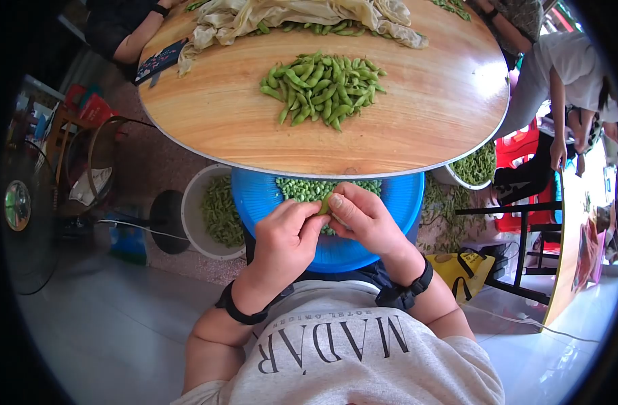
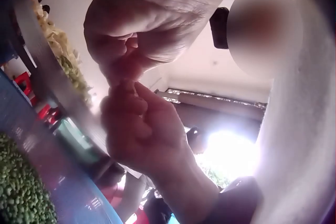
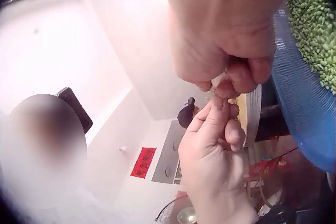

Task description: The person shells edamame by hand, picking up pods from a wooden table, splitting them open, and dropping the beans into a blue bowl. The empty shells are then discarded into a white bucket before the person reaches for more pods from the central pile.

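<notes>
Both hands meet over a blue plastic basin [image 1: 255, 192] in the head view. Between their fingertips is a green soybean pod [image 1: 326, 204]. My left hand [image 1: 285, 233] pinches one end of it with thumb and forefinger. The right hand [image 1: 366, 219] grips its other end, thumb on top. Shelled green beans [image 1: 295, 189] lie in the basin under the hands, partly hidden by them. In both wrist views the fingertips touch and mostly cover the pod. A heap of unshelled pods [image 1: 326, 88] lies on the round wooden table [image 1: 207, 115] in front.
A white tub of green pods or husks [image 1: 222, 212] stands left of the basin, another tub [image 1: 472, 169] to the right. Husks [image 1: 447, 219] litter the floor beside a yellow bag [image 1: 463, 270]. Cloth [image 1: 288, 17] covers more pods. Other people are around the table.
</notes>
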Available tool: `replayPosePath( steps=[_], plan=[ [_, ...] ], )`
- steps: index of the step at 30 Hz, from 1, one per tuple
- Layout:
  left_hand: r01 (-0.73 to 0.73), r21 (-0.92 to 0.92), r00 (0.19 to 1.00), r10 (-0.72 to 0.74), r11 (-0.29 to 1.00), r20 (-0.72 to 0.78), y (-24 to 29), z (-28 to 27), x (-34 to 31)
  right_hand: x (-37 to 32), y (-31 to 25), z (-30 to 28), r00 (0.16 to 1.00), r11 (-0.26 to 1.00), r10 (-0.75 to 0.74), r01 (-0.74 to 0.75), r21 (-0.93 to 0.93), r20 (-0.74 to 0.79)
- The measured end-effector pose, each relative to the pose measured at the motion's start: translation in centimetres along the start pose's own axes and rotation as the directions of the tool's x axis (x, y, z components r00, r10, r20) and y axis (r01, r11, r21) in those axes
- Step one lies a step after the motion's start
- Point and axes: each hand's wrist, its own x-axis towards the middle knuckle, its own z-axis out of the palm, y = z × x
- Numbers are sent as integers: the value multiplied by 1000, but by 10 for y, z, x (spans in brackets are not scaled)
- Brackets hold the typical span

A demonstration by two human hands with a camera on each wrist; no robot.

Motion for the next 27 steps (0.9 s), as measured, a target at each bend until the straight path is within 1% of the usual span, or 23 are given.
replayPosePath(
  steps=[2, 4, 5, 7, 9, 11, 13, 14, 16, 17, 19, 20, 21, 22, 23, 26, 27],
  plan=[
    [71, -70, 997, -72, 995, -9, 0, 4, -5, -1, 4, 3, 999, 1000, -21, 21, -7, -35],
    [243, -247, 968, -249, 938, 8, -2, 9, -10, -2, 6, 4, 998, 999, -42, 42, -5, -55],
    [324, -331, 942, -333, 886, 30, -2, 10, -13, -3, 7, 5, 996, 998, -61, 59, -21, -65],
    [430, -486, 894, -435, 760, 111, -2, 9, -12, -4, 8, 6, 992, 994, -97, 93, -52, -80],
    [511, -615, 836, -515, 601, 190, -2, 9, -11, -5, 9, 10, 981, 978, -162, 144, -151, -108],
    [556, -714, 777, -572, 425, 264, -7, 9, -9, -5, 10, 12, 970, 955, -212, 181, -235, -118],
    [589, -762, 732, -577, 268, 363, -15, 7, -10, -6, 12, 12, 963, 935, -240, 196, -297, -120],
    [602, -777, 710, -570, 186, 413, -19, 6, -10, -7, 12, 11, 963, 918, -253, 210, -338, -90],
    [631, -769, 667, -575, 99, 473, -25, 4, -9, -9, 15, 6, 961, 878, -273, 237, -416, -30],
    [645, -762, 644, -576, 54, 504, -27, 3, -9, -9, 18, 5, 965, 887, -263, 237, -396, -12],
    [668, -741, 631, -577, 66, 518, -28, 1, -9, -7, 21, 1, 969, 904, -246, 239, -354, 28],
    [680, -729, 625, -578, 72, 525, -28, 0, -9, -6, 20, -4, 982, 912, -188, 184, -366, 27],
    [675, -678, 687, -583, 291, 433, -27, 2, -10, -5, 19, -10, 991, 917, -130, 130, -378, 23],
    [638, -589, 753, -560, 496, 344, -26, 4, -12, -4, 17, -15, 997, 917, -75, 76, -391, 19],
    [571, -467, 818, -512, 675, 261, -24, 7, -13, -2, 16, -16, 993, 915, -117, 100, -391, -21],
    [574, -441, 819, -491, 690, 297, -17, 8, -12, 0, 9, -12, 991, 856, -136, 112, -504, -10],
    [624, -477, 781, -514, 619, 354, -13, 4, -10, 2, 9, -12, 996, 868, -91, 85, -489, 12]
  ],
)
